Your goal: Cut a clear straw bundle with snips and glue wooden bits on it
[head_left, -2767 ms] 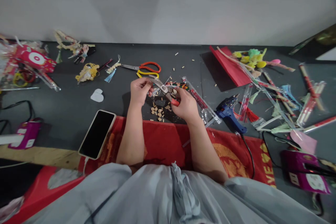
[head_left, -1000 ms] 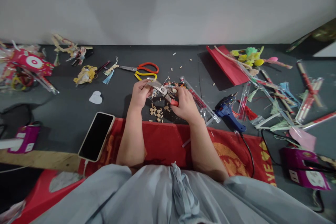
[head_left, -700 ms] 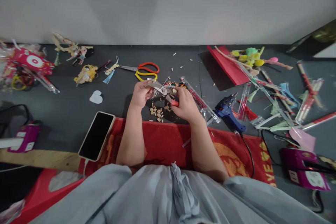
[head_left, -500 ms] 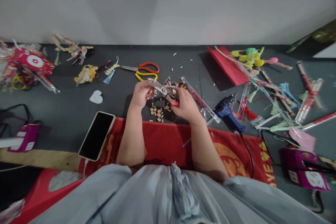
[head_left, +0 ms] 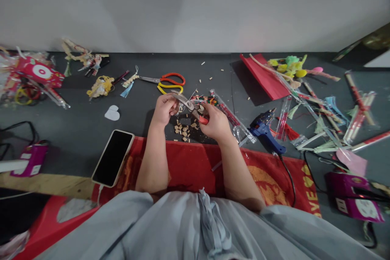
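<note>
My right hand [head_left: 215,121] is wrapped round the red-handled pruning shears [head_left: 190,105], whose metal jaws point left toward my other hand. My left hand [head_left: 164,109] is closed in a pinch beside the blade tip. A thin pale piece shows at its fingertips, too small to name surely. Under the shears lie small cut wooden bits [head_left: 183,130] in a loose heap. A bundle of thin strands and colourful pieces [head_left: 205,100] lies just beyond my right fingers, partly hidden by them.
Orange-and-yellow-handled scissors [head_left: 170,83] lie beyond my left hand. A blue glue gun [head_left: 266,130] rests to the right, near a red folded sheet [head_left: 265,75]. Left are a phone [head_left: 112,158] and a white paper heart [head_left: 112,113]. A red towel [head_left: 191,158] lines the front edge.
My right fingers have shifted slightly on the shears' handles, and more of the colourful bundle behind them shows. My left hand stays in nearly the same place.
</note>
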A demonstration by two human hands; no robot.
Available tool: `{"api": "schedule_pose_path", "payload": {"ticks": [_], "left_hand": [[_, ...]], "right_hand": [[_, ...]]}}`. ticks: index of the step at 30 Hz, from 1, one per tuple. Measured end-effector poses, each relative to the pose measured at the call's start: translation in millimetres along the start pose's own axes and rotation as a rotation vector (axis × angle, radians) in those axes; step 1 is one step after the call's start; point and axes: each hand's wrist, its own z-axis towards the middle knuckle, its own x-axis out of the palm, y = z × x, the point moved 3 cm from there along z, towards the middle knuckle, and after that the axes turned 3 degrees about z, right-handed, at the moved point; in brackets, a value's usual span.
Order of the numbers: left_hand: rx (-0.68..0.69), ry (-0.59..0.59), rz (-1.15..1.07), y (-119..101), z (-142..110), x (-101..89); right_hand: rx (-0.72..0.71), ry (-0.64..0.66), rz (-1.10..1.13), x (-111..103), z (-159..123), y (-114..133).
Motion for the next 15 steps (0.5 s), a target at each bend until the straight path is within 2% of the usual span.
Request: {"api": "schedule_pose_path", "payload": {"ticks": [4, 7, 9, 12, 15], "left_hand": [[0.016, 0.025, 0.020, 3, 1, -0.5], [0.058, -0.015, 0.080, 6, 3, -0.9], [0.137, -0.086, 0.221, 7, 4, -1.2], [0.333, -0.214, 0.537, 2, 3, 0.4], [0.479, -0.259, 0.740, -4, 0, 3.5]], "right_hand": [[0.026, 0.007, -0.004, 0, 0, 2], [0.047, -0.002, -0.011, 0, 1, 3], [0.059, -0.013, -0.024, 0, 2, 3], [0.062, -0.031, -0.040, 1, 4, 1], [0.040, -0.041, -0.031, 1, 5, 0]]}}
